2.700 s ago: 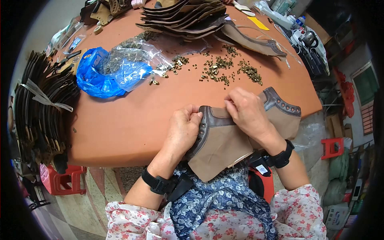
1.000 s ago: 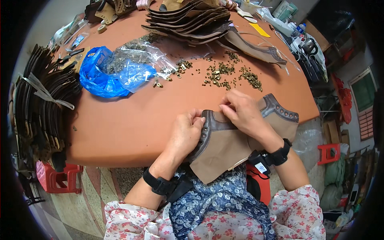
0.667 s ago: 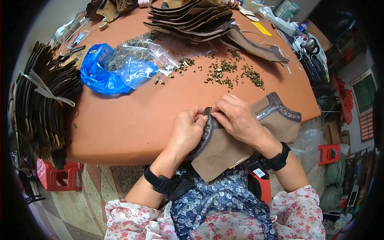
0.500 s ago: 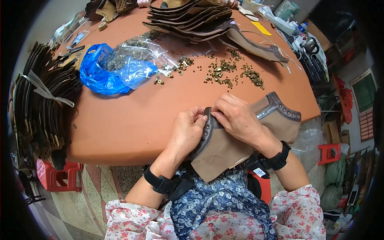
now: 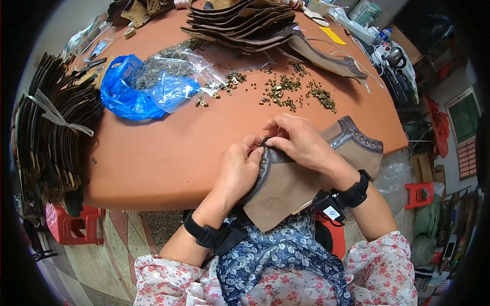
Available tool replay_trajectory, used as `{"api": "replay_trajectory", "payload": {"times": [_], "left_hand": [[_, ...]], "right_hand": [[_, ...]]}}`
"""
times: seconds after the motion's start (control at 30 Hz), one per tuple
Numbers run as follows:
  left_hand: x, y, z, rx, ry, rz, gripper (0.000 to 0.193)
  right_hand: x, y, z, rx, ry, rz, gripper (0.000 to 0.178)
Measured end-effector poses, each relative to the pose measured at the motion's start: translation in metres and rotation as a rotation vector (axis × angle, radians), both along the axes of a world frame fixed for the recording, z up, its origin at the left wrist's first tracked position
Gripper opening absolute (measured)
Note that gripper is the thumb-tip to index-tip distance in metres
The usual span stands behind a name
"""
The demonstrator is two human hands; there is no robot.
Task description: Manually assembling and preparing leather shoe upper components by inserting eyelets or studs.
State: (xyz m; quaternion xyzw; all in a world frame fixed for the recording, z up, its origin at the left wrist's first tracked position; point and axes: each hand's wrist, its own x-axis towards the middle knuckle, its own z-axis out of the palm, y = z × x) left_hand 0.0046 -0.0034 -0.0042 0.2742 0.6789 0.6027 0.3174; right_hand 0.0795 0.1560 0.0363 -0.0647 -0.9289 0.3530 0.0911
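Observation:
A brown shoe upper (image 5: 279,187) hangs partly over the table's near edge, its dark leather strips lined with holes. My left hand (image 5: 238,164) is closed on the far tip of its left strip, thumb on top. From the other side, my right hand (image 5: 301,143) pinches the same tip, finger and thumb nearly meeting the left ones. Whether a small part sits between the right fingertips is hidden. The upper's other holed strip (image 5: 357,137) lies to the right, with reddish rings showing round its holes. Small brass-coloured eyelets (image 5: 284,87) are scattered beyond my hands.
Blue and clear plastic bags (image 5: 125,94) with small metal parts lie at the left of the orange-brown table (image 5: 148,168). Stacked uppers (image 5: 240,25) stand at the back. A tied bundle of uppers (image 5: 56,137) stands far left. Red stools (image 5: 76,224) are on the floor.
My right hand has shifted slightly up and left over the strip's tip, its wrist turning. The tip is now more covered by my fingers. My left hand stays nearly still.

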Motion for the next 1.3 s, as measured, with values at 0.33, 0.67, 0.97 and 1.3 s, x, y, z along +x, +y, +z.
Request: {"api": "replay_trajectory", "payload": {"times": [0.33,0.67,0.97,1.3], "left_hand": [[0.001,-0.005,0.003,-0.009,-0.019,-0.067,0.024],[0.0,0.001,0.003,0.043,-0.159,-0.045,0.022],[0.0,0.0,0.005,0.066,-0.212,-0.044,0.021],[-0.001,0.0,0.006,0.023,-0.174,-0.042,0.021]], "right_hand": [[-0.003,0.011,-0.012,-0.327,-0.162,-0.033,0.014],[-0.012,0.04,-0.018,-0.318,-0.104,-0.152,0.016],[-0.036,0.038,-0.029,0.314,0.136,-0.218,0.013],[-0.043,0.033,-0.027,0.613,0.109,-0.112,0.008]]}}
